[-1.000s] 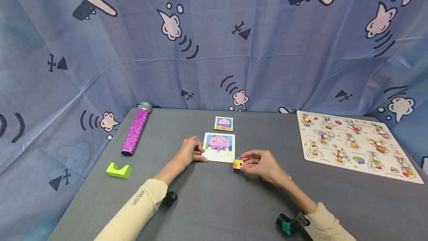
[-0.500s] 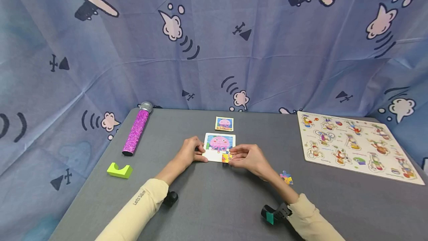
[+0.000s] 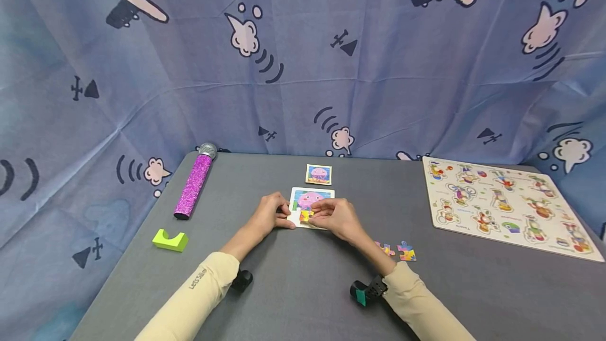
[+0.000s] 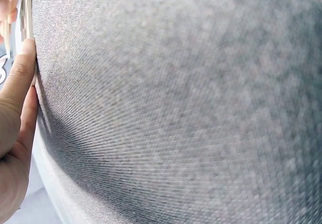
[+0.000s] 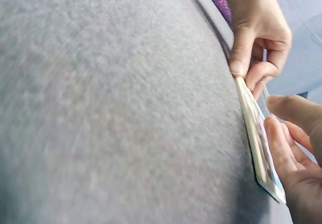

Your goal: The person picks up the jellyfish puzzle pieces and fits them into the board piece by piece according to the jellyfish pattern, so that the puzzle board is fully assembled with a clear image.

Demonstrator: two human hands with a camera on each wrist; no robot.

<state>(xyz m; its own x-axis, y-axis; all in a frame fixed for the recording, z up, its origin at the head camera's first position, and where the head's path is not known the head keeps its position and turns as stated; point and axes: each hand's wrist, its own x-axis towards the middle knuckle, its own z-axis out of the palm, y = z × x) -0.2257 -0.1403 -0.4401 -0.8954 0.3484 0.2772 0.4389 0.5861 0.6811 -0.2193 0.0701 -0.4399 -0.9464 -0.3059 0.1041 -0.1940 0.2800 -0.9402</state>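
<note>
A small white-rimmed jigsaw tray [image 3: 294, 192] with a pink sea-creature picture lies mid-table. My left hand [image 3: 269, 213] holds its left edge; the right wrist view shows the thumb on the tray's corner [image 5: 241, 83] and the other fingers bent beside it. Between the thumb and fingers of my right hand [image 3: 340, 220] is a yellow-orange puzzle piece [image 3: 305, 216], pinched over the tray's lower part, left of centre. That hand covers the tray's right side. Two loose puzzle pieces, one partly behind the right forearm [image 3: 386, 249] and one beside it [image 3: 406, 251], lie on the grey cloth.
Just behind the tray is a small picture card [image 3: 319, 174] with a similar pink creature. A glittery purple microphone [image 3: 193, 186] and a green arch-shaped block [image 3: 170, 241] lie on the left. A large wooden picture board [image 3: 511, 207] occupies the right rear, with a patterned curtain [image 3: 303, 67] behind.
My right hand has carried the puzzle piece leftward from beside the tray to over its lower part. The loose pieces under the right forearm have come into sight. My left hand has stayed put.
</note>
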